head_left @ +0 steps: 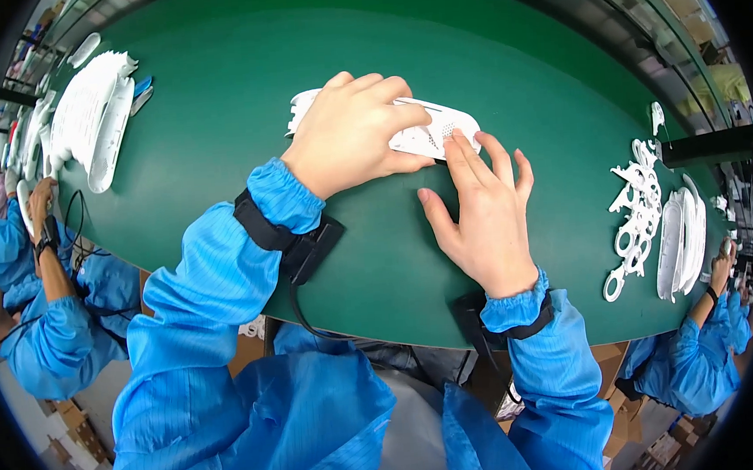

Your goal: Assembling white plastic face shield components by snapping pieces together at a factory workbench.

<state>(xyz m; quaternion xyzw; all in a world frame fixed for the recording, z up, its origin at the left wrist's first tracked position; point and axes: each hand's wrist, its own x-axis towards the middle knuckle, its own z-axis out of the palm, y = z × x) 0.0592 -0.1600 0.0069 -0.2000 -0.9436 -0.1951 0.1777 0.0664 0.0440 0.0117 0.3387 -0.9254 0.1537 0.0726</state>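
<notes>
A white moulded plastic panel (439, 129) with a patch of small holes lies flat on the green table (240, 114). My left hand (348, 129) rests on top of it, fingers curled over its upper edge and pressing it down. My right hand (483, 215) lies beside it, fingers spread, with the index and middle fingertips touching the panel's right end. Most of the panel is hidden under my left hand. Both forearms wear blue sleeves with black wrist straps.
A stack of white plastic shells (89, 119) sits at the table's far left. More white shells and ring-shaped offcuts (651, 218) lie at the right. A person in blue sleeves (26, 282) works on the left, another person (702, 344) on the right. Cardboard boxes stand below the table.
</notes>
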